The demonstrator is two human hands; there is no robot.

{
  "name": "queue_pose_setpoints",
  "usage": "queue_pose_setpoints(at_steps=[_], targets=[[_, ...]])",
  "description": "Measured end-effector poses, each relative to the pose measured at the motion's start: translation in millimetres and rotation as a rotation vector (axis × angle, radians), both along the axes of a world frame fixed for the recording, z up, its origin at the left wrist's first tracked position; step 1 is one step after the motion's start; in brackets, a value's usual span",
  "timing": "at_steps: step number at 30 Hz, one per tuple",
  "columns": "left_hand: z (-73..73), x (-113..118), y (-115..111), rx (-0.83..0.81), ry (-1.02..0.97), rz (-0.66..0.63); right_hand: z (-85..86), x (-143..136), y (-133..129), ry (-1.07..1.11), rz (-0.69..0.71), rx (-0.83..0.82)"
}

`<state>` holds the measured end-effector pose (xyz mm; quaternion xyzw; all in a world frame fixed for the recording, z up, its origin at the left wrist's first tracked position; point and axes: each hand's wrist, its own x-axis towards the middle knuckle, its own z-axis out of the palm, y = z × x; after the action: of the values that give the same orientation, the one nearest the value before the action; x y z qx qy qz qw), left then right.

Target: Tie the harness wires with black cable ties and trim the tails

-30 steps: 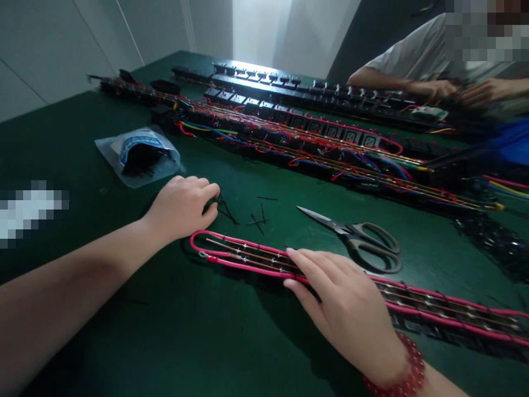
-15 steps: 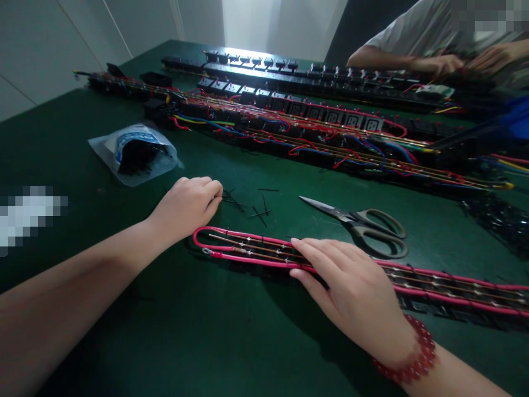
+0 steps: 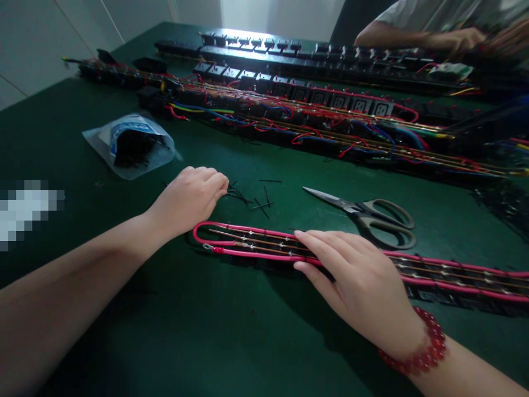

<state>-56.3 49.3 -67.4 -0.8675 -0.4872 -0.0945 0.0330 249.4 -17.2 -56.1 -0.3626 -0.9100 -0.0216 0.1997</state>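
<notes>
The table (image 3: 231, 342) is deep green. Along the near strip (image 3: 438, 294), which is black, the thick cable (image 3: 264, 255) is pinkish red and the thin rods (image 3: 266, 239) are copper brown. The loose ties (image 3: 266, 197) are black. The scissors (image 3: 351, 207) have silver blades and black handles edged in greyish tan. The bag (image 3: 99, 142) is milky, its label (image 3: 136, 123) blue and white. The beaded bracelet (image 3: 436, 337) is dark red. The far wires (image 3: 206, 108) mix red, blue, yellow and green. The blurred sleeve (image 3: 397, 14) looks pale grey.

Electronics assembly workshop; I see wired socket strips (image 3: 289, 99) across upper frame, scissors (image 3: 359, 212) right of centre, co-worker's hand (image 3: 465, 41) upper right; green worktable (image 3: 231, 320).
</notes>
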Motion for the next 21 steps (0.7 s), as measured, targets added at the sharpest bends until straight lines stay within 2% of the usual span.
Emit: queue_pose_setpoints(at_steps=[4,11,16,21], targets=[[4.6,0.0,0.2,-0.001,-0.011,0.023,1.0,-0.3,-0.3,0.003,-0.004,-0.012],[24.6,10.0,-9.8,-0.157,-0.282,0.148,1.7,0.8,-0.5,0.004,-0.007,-0.034],[32.0,23.4,-25.2,-0.148,-0.294,0.067,0.5,-0.1,-0.4,0.005,-0.003,-0.018],[31.6,36.0,-36.8,-0.143,-0.330,-0.030,1.1,-2.0,-0.3,0.019,-0.006,-0.057]])
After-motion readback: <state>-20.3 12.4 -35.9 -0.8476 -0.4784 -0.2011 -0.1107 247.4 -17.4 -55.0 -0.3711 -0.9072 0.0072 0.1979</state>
